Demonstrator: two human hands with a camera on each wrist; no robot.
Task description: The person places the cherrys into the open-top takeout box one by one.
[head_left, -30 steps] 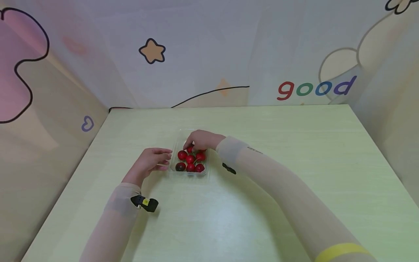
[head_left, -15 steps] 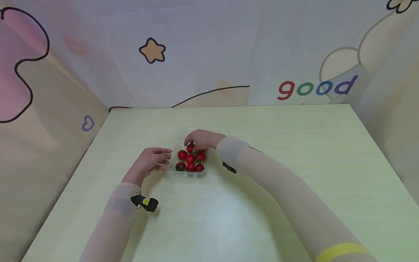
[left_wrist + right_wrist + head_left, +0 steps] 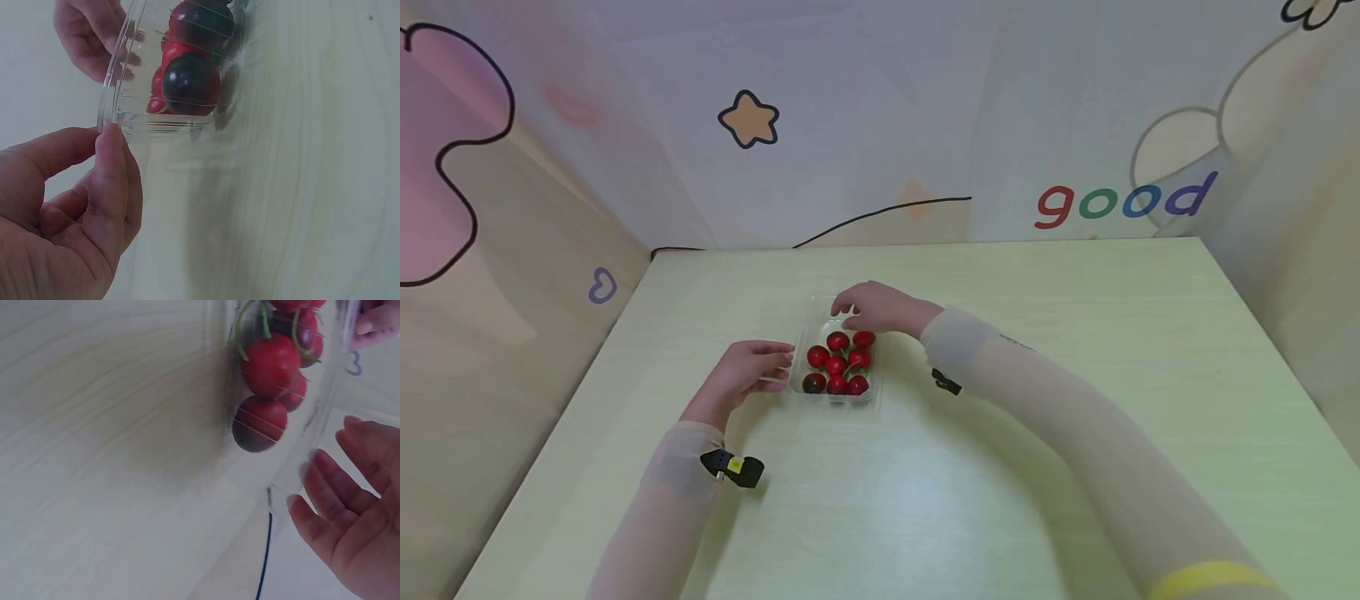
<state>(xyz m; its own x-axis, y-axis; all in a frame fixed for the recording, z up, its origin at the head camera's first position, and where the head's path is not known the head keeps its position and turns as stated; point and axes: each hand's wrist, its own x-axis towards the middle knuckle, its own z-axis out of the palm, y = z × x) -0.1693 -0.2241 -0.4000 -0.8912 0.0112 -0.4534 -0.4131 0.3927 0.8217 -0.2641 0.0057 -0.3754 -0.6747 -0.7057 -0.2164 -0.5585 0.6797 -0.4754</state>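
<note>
A clear plastic box point(image 3: 838, 398) stands on the table, left of centre, holding several red cherries point(image 3: 837, 365), some with green stems. One dark cherry point(image 3: 813, 382) lies in its near left corner. My left hand point(image 3: 739, 373) is at the box's left side. In the left wrist view its thumb and fingers pinch the box rim point(image 3: 107, 100). My right hand point(image 3: 883, 308) hovers over the far right part of the box, holding nothing. Its fingers point(image 3: 331, 487) are spread and slightly bent beside the rim in the right wrist view.
The pale green table point(image 3: 1037, 333) extends around the box. A patterned backdrop point(image 3: 880, 117) rises behind it, with side walls left and right. A black camera mount point(image 3: 732, 467) sits on the left wrist, and another camera mount point(image 3: 946, 382) on the right.
My right hand has let go of a cherry in the far row and moved up and slightly right, uncovering the cherries there. The left hand stays in place.
</note>
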